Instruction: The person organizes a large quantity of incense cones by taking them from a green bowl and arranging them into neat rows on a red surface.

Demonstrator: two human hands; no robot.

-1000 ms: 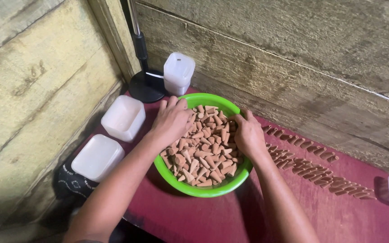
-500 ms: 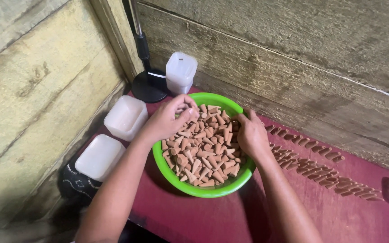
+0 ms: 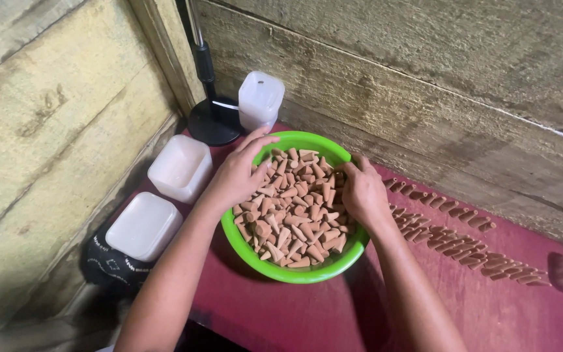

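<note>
A bright green bowl (image 3: 275, 264) sits on a dark red table top and is heaped with several small tan cones (image 3: 294, 218). My left hand (image 3: 237, 175) rests on the bowl's left rim, fingers spread over the cones. My right hand (image 3: 361, 190) lies on the right side of the heap, fingers curled down among the cones; whether it pinches one is hidden.
Two white lidded tubs (image 3: 180, 167) (image 3: 144, 225) stand left of the bowl, and a taller white jar (image 3: 260, 99) behind it beside a black round stand base (image 3: 214, 122). Rows of cones (image 3: 464, 238) lie along the table at right. Wooden plank walls close in behind and left.
My left hand has slid from the middle of the heap to the bowl's left rim and spread its fingers. The right hand stays at the right edge.
</note>
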